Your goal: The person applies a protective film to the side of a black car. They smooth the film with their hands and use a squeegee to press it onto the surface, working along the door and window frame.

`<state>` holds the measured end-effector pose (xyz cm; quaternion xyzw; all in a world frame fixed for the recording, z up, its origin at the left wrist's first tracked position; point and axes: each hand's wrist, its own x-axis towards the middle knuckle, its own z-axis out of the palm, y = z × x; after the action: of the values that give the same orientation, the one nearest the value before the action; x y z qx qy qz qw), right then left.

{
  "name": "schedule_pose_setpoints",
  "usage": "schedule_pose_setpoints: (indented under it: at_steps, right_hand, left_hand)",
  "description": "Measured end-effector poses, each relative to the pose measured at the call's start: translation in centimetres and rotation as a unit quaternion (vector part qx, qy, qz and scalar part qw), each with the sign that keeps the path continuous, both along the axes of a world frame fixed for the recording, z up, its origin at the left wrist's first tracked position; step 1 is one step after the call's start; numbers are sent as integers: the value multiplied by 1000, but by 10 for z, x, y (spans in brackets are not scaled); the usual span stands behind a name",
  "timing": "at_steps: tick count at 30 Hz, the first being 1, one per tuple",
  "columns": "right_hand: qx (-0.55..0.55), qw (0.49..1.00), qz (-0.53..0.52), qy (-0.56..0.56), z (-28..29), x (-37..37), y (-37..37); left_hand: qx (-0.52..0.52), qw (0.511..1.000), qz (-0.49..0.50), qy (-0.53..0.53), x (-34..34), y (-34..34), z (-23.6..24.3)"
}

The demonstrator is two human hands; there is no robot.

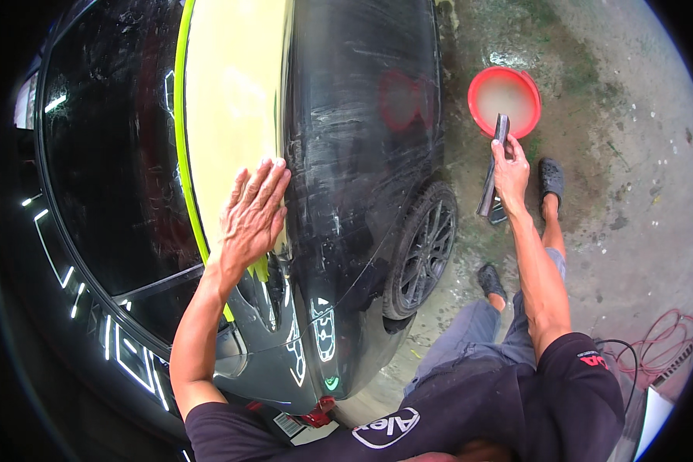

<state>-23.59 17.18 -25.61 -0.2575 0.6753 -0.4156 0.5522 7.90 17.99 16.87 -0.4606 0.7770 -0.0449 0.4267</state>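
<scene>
My left hand (252, 212) lies flat on the car, fingers together and stretched out. It rests at the edge of a pale yellow panel (235, 69) that runs along below the side windows. My right hand (510, 171) is closed around a long dark bar (487, 189), whose kind I cannot make out. The bar's upper end overlaps the near rim of a red bucket (476, 100). Cloudy, pale water (508, 104) stands in the bucket. Beside the yellow panel, the dark car body (339, 131) looks wet and streaked.
Bright yellow-green tape (181, 100) borders the dark window (115, 154). A spoked wheel (423, 250) and a red tail light (319, 412) are nearer me. Wet concrete floor (639, 192) stretches to the right, with a coiled reddish hose (666, 343) by the lower right.
</scene>
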Motion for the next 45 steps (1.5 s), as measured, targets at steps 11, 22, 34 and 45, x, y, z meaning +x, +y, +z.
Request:
schedule_pose_setpoints:
  at_steps: [11,22,34,45]
  right_hand:
    - [-47,998,17,-41,2,8,-2]
    - [-3,998,22,-54,-3,13,33]
    - [-101,969,6,-224,187,123,-6]
    - [-249,959,-12,-137,279,244,-1]
  left_hand:
    - [-95,987,-128,-38,12,-152,-22]
    - [-101,983,-143,-54,6,-149,-25]
    - [-68,994,-83,5,30,-45,44]
    - [-123,986,7,115,50,-16,63]
